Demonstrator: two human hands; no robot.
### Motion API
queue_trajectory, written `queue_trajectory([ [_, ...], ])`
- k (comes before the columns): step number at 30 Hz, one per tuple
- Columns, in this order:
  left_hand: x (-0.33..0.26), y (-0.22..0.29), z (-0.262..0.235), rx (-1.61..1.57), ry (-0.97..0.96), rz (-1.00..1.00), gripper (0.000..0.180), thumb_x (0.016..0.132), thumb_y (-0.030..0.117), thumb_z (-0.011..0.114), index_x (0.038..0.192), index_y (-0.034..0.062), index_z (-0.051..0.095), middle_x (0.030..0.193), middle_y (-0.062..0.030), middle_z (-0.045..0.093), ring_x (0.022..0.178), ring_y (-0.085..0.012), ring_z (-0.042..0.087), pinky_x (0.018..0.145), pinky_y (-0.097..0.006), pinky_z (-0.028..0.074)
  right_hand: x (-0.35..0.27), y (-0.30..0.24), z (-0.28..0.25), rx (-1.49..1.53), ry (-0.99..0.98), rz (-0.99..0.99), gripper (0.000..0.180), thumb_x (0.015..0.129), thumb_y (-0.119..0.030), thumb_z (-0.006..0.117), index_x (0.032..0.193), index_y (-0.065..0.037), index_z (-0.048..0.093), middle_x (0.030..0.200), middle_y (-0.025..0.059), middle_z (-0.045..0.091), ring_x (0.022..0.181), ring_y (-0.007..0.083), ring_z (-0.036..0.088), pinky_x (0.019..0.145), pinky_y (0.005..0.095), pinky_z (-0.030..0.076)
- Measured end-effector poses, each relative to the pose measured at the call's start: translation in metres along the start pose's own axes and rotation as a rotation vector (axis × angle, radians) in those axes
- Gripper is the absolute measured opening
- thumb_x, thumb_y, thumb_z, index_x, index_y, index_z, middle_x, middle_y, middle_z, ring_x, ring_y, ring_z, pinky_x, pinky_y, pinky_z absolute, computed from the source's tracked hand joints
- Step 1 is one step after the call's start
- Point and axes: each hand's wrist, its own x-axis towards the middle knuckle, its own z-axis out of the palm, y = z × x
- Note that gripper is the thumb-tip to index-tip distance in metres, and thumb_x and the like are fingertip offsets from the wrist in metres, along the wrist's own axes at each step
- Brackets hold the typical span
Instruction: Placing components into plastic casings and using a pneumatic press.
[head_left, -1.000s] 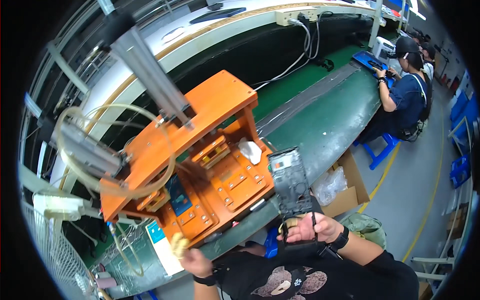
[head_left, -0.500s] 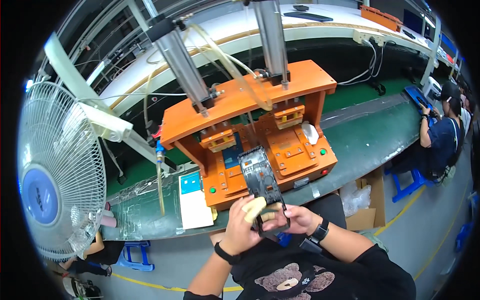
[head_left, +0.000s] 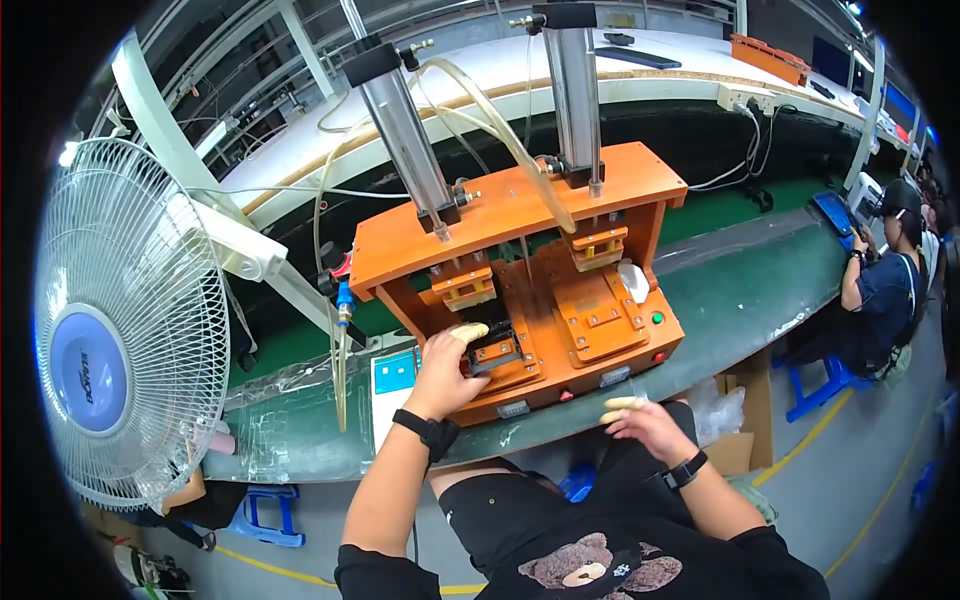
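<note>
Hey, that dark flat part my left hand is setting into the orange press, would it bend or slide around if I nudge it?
The dark part looks thin, flat and frame-like, so it is probably light and fairly stiff, not floppy. It sits in the left nest of the orange press, so it likely stays put under a light nudge. The left hand grips it with fingertips alone, hinting at little weight.

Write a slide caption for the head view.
Left hand places a small black part in the orange two-cylinder press jig; right hand hovers empty.

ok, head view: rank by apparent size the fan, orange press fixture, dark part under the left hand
1. Fan, though nearness and fisheye inflate it, so nearly level with 2.
2. Orange press fixture.
3. Dark part at the left hand, clearly smallest.
</note>
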Motion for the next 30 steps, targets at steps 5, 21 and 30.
queue_trajectory([
  [5,0.008,0.001,-0.011,0.027,-0.055,0.027,0.057,0.064,0.014,0.077,0.12,0.0107,0.062,0.12,-0.0112,0.064,0.116,-0.0324,0.055,0.101,-0.042,0.038,0.005,0.01,-0.048,-0.118,0.227,-0.074,0.032,0.096,-0.013,0.057,0.125,-0.001,0.058,0.103,0.0076,0.068,0.084,0.013,0.066,0.077,0.0239,0.052],
  [21,-0.01,0.01,-0.006,-0.034,0.06,0.038,0.061,0.072,0.02,0.076,0.127,0.0062,0.054,0.133,-0.0177,0.053,0.127,-0.0373,0.046,0.109,-0.045,0.033,0.028,0.014,-0.074,-0.074,0.259,-0.057,0.026,0.097,-0.012,0.055,0.115,0.007,0.058,0.088,0.0161,0.068,0.065,0.023,0.067,0.058,0.0314,0.059],
  [30,-0.102,-0.009,0.013,0.03,0.286,-0.135,0.046,0.077,0.018,0.071,0.12,0.0035,0.06,0.121,-0.0155,0.061,0.118,-0.0359,0.052,0.102,-0.044,0.039,0.028,0.013,-0.07,-0.075,0.286,-0.065,0.024,0.096,-0.011,0.055,0.112,0.007,0.06,0.09,0.0158,0.068,0.063,0.0206,0.066,0.053,0.0301,0.057],
])
